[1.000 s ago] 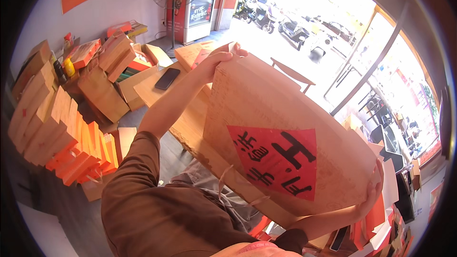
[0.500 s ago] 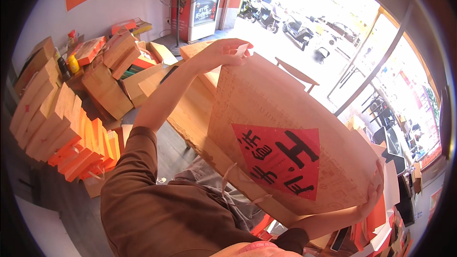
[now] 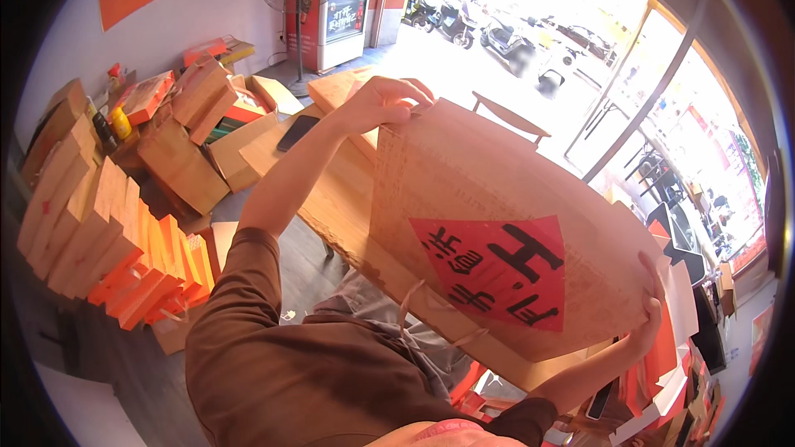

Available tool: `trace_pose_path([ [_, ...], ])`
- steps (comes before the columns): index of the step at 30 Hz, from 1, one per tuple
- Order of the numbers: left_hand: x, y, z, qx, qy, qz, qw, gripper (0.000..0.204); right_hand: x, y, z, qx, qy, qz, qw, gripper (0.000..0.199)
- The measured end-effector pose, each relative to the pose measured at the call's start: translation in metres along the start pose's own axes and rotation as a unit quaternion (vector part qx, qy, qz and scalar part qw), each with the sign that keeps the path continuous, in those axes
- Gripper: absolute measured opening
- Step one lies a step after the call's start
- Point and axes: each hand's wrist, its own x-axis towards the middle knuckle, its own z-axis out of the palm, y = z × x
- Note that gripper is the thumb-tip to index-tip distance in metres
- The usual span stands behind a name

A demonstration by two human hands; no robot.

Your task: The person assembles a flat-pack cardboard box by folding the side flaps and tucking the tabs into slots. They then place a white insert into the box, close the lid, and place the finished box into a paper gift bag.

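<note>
A large tan paper bag (image 3: 489, 165) is held up tilted in front of me, over a wooden table (image 3: 323, 199). On its face is a red diamond-shaped label (image 3: 497, 273) with black brush characters, and a pale cord handle (image 3: 410, 306) hangs from the near edge. My left hand (image 3: 385, 105) pinches the far left corner, fingers closed. At the bag's right edge, my right hand (image 3: 650, 302) grips the side with bent fingers; the part behind the paper is hidden.
A dark phone (image 3: 300, 133) lies on the table's left part. Stacked cartons and orange bags (image 3: 124, 248) crowd the floor at left, with an open cardboard box (image 3: 248, 145) behind. Red and white packaging (image 3: 654, 389) piles up at right. A standing fan (image 3: 302, 0) is at the back.
My left fingers have closed down on the bag's corner, and the small pale tab seen between them is out of sight. The bag has shifted slightly; the phone shows more fully.
</note>
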Motion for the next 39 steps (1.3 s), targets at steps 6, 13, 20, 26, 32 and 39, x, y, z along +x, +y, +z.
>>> trace_pose_path([
  [6,-0.002,-0.004,0.002,-0.036,-0.061,0.088,0.994,0.029,0.001,-0.026,-0.015,-0.179,-0.045,0.045,0.982,0.091],
  [13,0.002,0.005,0.007,-0.002,-0.045,0.014,0.999,0.042,-0.002,-0.056,0.012,-0.221,-0.072,0.043,0.972,0.094],
  [20,0.003,0.004,0.003,0.062,-0.082,0.002,0.995,0.066,-0.001,-0.045,-0.001,-0.237,-0.067,0.033,0.969,0.099],
  [26,0.016,0.024,0.01,-0.053,-0.122,-0.071,0.989,0.064,-0.007,-0.019,-0.015,-0.183,-0.039,-0.015,0.982,0.103],
  [32,0.03,0.01,0.01,0.016,-0.139,-0.103,0.985,0.06,-0.003,-0.019,-0.018,-0.165,-0.036,-0.007,0.986,0.107],
  [39,0.026,0.014,0.008,0.091,-0.152,-0.124,0.976,0.045,-0.009,-0.021,-0.007,-0.085,0.008,0.047,0.995,0.079],
])
